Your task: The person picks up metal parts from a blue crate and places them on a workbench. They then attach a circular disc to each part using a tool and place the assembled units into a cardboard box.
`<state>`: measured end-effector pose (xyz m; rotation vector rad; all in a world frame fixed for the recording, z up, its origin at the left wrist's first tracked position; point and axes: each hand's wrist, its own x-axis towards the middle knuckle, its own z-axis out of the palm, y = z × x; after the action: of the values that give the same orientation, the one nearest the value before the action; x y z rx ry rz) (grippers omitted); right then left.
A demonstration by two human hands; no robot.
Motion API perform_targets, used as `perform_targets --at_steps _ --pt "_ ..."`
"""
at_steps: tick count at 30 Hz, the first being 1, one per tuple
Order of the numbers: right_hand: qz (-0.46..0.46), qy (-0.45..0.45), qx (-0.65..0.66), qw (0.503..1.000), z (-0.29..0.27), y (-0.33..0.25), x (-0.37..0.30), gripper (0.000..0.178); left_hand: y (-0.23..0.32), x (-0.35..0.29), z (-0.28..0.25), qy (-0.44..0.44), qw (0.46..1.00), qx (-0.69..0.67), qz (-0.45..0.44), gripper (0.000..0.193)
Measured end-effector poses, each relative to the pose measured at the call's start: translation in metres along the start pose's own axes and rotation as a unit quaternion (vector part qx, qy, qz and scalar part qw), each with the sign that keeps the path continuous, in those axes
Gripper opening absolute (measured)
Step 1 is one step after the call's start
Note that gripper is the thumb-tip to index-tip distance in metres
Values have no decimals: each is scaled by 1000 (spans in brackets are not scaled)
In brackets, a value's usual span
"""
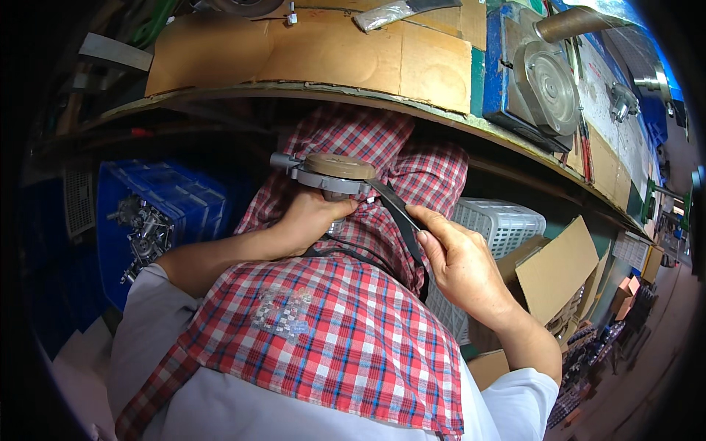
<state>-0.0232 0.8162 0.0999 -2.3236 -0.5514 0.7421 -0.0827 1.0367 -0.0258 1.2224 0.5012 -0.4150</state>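
Note:
Over my lap, which a red checked apron covers, my left hand grips a grey metal casting from below. A round brown disc sits on top of the casting, and a short pipe-like stub sticks out at its left. The lower part of the casting is partly hidden by my fingers. My right hand is closed round the near end of a dark flat file. Its far end meets the right edge of the casting, just beside the disc.
Ahead is a bench edge with cardboard laid on it and a plastic bag. A blue machine with a round metal plate stands at right. Left is a blue crate with metal castings; right, a white basket and an opened cardboard box.

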Motion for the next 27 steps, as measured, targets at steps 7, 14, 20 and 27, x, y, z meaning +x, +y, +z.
perform_targets --at_steps 7,14,20,27 --pt "26 -21 -13 999 -10 -5 -5 31 -11 5 -4 -11 999 26 -24 41" --pt "-85 -5 -24 996 -74 -13 6 37 5 2 -21 72 993 -75 50 38" --pt "-74 323 -45 943 -26 42 121 44 40 7 -2 -33 991 -121 46 40" --pt "-127 254 -4 959 23 66 47 19 30 25 4 -216 952 -204 78 43"
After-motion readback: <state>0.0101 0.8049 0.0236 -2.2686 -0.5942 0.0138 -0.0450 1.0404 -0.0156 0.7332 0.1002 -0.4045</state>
